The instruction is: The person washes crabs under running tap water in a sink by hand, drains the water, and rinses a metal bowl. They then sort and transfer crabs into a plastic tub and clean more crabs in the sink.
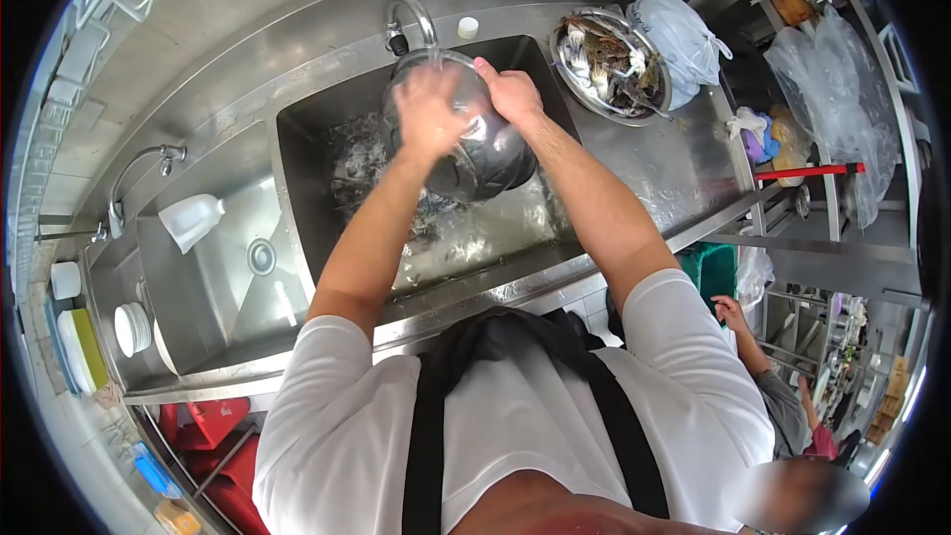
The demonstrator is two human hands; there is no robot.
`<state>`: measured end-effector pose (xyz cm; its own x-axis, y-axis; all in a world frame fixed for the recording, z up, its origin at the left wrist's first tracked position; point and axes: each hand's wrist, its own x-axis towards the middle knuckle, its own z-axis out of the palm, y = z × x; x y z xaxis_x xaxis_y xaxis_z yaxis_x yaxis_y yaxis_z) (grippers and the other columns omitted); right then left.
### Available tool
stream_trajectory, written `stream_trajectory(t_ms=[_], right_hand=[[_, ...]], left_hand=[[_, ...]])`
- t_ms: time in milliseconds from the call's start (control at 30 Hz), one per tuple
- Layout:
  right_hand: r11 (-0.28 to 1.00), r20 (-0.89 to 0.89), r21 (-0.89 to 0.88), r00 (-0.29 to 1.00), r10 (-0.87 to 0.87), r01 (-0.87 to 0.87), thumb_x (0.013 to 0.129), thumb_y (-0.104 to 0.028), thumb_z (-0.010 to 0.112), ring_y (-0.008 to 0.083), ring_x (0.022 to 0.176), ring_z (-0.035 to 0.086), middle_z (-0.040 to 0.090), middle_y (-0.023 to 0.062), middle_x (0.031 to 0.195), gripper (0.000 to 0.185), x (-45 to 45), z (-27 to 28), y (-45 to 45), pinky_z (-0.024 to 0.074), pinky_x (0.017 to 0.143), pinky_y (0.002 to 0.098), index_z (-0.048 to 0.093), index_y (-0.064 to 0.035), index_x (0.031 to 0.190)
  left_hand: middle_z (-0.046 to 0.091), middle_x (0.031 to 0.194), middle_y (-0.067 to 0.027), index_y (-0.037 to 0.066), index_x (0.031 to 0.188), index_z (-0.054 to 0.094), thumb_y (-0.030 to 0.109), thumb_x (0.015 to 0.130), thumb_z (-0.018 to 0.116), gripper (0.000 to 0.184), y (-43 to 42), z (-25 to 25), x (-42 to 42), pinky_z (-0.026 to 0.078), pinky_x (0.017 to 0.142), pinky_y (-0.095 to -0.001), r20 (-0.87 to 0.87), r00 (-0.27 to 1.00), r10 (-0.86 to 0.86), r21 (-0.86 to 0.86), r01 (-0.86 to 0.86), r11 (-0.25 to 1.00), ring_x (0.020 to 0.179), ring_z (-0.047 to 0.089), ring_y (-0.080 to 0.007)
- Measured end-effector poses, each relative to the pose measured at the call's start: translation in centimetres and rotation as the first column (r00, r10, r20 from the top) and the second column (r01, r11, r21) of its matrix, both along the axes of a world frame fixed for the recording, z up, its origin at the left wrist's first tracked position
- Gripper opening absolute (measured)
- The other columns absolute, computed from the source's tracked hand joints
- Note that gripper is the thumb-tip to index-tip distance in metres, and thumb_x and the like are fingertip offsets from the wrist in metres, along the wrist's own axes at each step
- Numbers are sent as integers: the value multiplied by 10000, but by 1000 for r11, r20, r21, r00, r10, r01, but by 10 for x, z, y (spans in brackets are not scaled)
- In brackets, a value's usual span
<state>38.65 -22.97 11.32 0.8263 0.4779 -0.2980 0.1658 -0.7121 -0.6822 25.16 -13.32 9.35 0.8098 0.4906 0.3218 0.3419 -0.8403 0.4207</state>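
Observation:
A shiny metal bowl [485, 160] is tilted up in the deep sink basin [307, 154], beneath the running tap [416, 15]. My right hand [512, 96] grips its upper rim, thumb pointing up. Blurred by motion, my left hand [433, 111] is over the bowl's surface near the tap, its fingers looking spread and no object showing in them. Whether it touches the bowl cannot be made out. Splashing water [362, 159] shows at the left of the bowl, and shallow cloudy water covers the basin floor.
Right of the basin stand a bowl of crabs [604, 54] and a tied white bag [674, 40]. A white cap [468, 28] sits behind the basin. The left sink [233, 287] holds a cut white jug [191, 220]. Another person's hand [730, 313] appears at lower right.

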Motion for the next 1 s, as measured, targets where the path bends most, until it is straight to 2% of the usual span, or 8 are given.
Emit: stream_trajectory(t_ms=[100, 267, 333, 400, 533, 633, 767, 1000], right_hand=[[1000, 50, -26, 999, 9, -8, 864, -706, 485, 375, 1046, 636, 697, 200, 1032, 708, -6, 3, -6, 471, 932, 439, 742, -49, 928], [995, 16, -40, 995, 94, -94, 841, -732, 499, 364, 1042, 639, 700, 194, 1024, 728, -5, 6, -3, 473, 931, 429, 742, -51, 925], [994, 15, -20, 994, 111, -110, 831, -740, 505, 365, 1032, 643, 702, 193, 1020, 742, -6, 2, -4, 471, 934, 428, 741, -42, 923], [993, 33, 22, 992, 119, -120, 829, -740, 511, 360, 1001, 651, 705, 191, 1000, 749, -1, 0, -5, 473, 919, 420, 741, -34, 925], [961, -41, 216, 982, 184, -171, 826, -717, 561, 306, 902, 664, 709, 188, 926, 744, 18, -12, 6, 477, 863, 378, 733, -2, 938], [897, -224, 422, 944, 244, -132, 828, -606, 662, 204, 830, 644, 708, 142, 878, 662, 9, 0, 28, 478, 805, 324, 724, 39, 963], [914, -154, 355, 952, 263, -195, 857, -521, 656, 238, 907, 657, 712, 178, 959, 595, -12, -11, 70, 471, 865, 336, 713, 50, 1016], [911, -236, 407, 956, 176, -68, 784, -399, 620, 358, 909, 645, 693, 220, 981, 463, -21, -65, 89, 468, 834, 411, 704, 23, 955]], left_hand=[[519, 1364, -243, 63, 1321, 567, 511, 894, 511, 621, 60, -30, 2, 326, 1109, -459, -21, 959, 282, -652, -227, 723, 1316, 442, -387], [501, 1395, -200, 107, 1266, 607, 506, 864, 610, 567, -11, 2, -23, 286, 1118, -476, 91, 994, -57, 121, 45, 992, 1313, 451, -356], [484, 1409, -210, 51, 1276, 591, 543, 851, 617, 651, 6, -6, -21, 307, 1111, -461, 132, 991, -31, -29, 35, 999, 1315, 449, -369], [476, 1405, -242, -2, 1241, 577, 577, 856, 600, 696, 43, -18, -23, 298, 1131, -454, 175, 939, 296, -537, -161, 828, 1354, 379, -392], [580, 1200, -234, -50, 1201, 549, 510, 795, 751, 720, 93, -4, -60, 405, 1027, -380, 153, 955, 254, -671, -88, 736, 1160, 549, -313], [573, 1227, -213, -24, 1236, 537, 468, 787, 780, 709, 112, -1, -85, 430, 988, -367, 285, 910, 300, -625, -61, 778, 1134, 559, -286], [647, 700, -126, -33, 883, 689, 512, 898, 641, 547, 117, 37, -131, 483, 687, -333, -15, 970, 242, -624, -198, 756, 683, 583, -166], [651, 716, -177, 42, 806, 698, 471, 880, 653, 437, 11, 67, -155, 494, 630, -430, -15, 869, 494, -338, -469, 816, 687, 633, -376]])
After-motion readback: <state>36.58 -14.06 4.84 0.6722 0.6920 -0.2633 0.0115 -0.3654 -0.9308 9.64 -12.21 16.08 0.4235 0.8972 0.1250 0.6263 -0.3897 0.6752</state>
